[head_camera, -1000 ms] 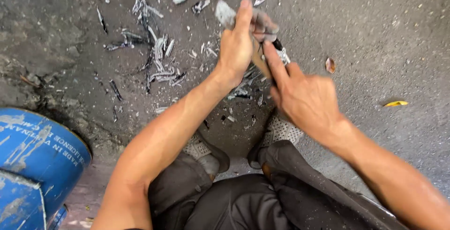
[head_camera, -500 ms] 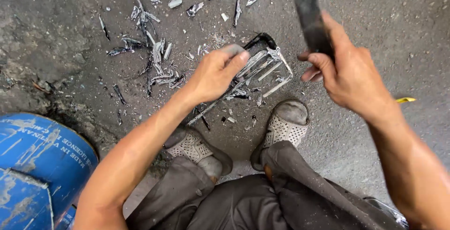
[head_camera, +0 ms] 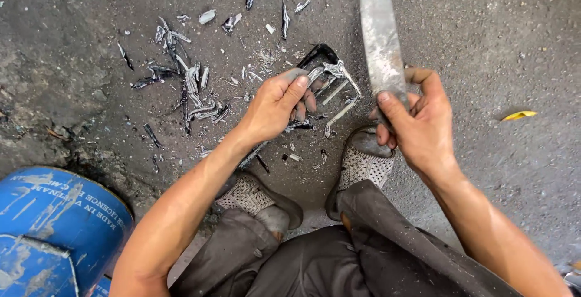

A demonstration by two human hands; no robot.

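I squat over a dark asphalt ground. My left hand (head_camera: 279, 104) presses down on a broken grey metal frame piece (head_camera: 333, 88) with thin bars and a black curved part, holding it against the ground in front of my shoes. My right hand (head_camera: 417, 121) grips a flat, worn grey metal bar (head_camera: 380, 34) by its lower end, raised upright above and to the right of the frame piece.
Several grey and black broken shards (head_camera: 193, 85) lie scattered at the upper left. A blue drum (head_camera: 54, 224) stands at the lower left. My two grey mesh shoes (head_camera: 363, 161) sit just below the frame. A yellow scrap (head_camera: 518, 115) lies at right.
My right hand has lifted the metal bar from down on the frame piece to up high. My left hand stays on the frame, which now lies lower and flatter on the ground.
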